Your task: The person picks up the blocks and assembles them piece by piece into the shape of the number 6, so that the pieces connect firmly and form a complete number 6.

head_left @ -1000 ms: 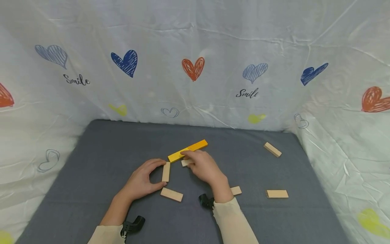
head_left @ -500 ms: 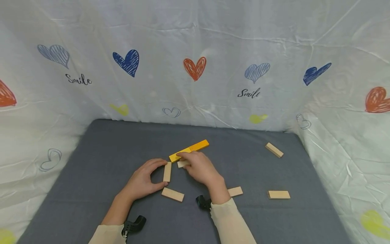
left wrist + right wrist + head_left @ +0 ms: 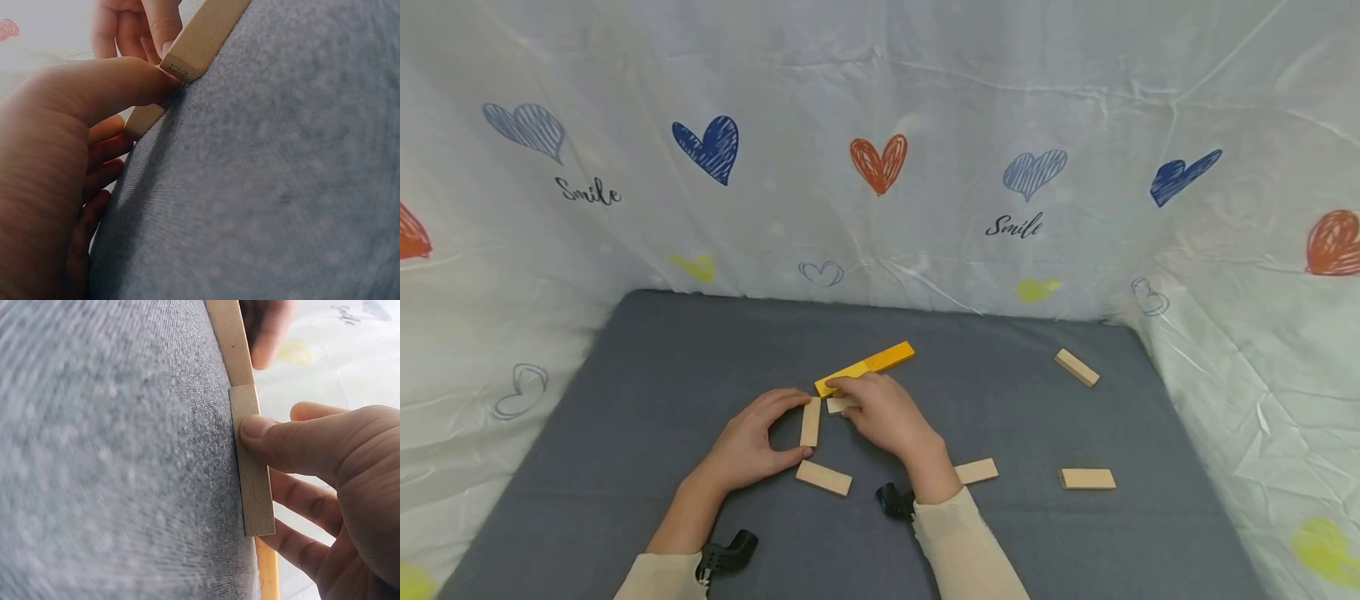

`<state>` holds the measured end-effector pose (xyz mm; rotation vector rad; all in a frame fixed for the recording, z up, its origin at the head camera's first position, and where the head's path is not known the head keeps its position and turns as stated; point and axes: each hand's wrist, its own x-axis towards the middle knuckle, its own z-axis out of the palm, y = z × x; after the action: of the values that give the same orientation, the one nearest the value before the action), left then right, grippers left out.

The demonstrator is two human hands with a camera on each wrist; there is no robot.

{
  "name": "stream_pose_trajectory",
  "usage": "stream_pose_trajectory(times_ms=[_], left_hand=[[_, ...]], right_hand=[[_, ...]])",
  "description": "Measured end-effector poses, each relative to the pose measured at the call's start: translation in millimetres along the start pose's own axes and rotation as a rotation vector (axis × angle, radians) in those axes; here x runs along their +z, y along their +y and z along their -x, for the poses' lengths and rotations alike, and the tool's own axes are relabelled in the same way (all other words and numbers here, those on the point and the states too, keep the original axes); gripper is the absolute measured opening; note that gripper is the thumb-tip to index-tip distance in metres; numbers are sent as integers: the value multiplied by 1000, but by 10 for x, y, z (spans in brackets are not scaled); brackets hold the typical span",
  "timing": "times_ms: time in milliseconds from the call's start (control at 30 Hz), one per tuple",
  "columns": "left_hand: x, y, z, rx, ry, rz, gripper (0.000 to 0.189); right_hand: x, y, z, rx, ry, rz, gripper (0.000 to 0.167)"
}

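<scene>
My left hand (image 3: 745, 450) holds a plain wooden block (image 3: 810, 422) by its two ends, thumb at the near end and fingertips at the far one. With thumb and fingers my right hand (image 3: 891, 417) pinches a second plain block (image 3: 255, 481), whose left end shows just right of the first block in the head view. Behind them lie a yellow block (image 3: 844, 377) and an orange block (image 3: 891, 356), end to end in a slanted row. The yellow one's left end is right by the far end of the left-hand block. Right fingertips overlap the yellow block.
A loose plain block (image 3: 823, 477) lies just in front of the left thumb. Another block (image 3: 976, 471) is partly hidden behind the right wrist. Two more blocks, one near (image 3: 1087, 478) and one far (image 3: 1077, 367), lie on the right of the grey cloth (image 3: 700, 350).
My right hand has slid left along the yellow block, bringing its plain block closer to the one at my left hand. The left hand keeps its place.
</scene>
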<state>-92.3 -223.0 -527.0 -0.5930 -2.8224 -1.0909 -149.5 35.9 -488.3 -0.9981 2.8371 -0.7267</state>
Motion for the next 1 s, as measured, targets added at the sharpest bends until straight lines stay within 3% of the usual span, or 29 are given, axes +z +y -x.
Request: stream_pose_trajectory(times_ms=[1000], left_hand=[[1,8,-4,0,-4,-18,77]], right_hand=[[29,-48,-8,-17,31,-33,47]])
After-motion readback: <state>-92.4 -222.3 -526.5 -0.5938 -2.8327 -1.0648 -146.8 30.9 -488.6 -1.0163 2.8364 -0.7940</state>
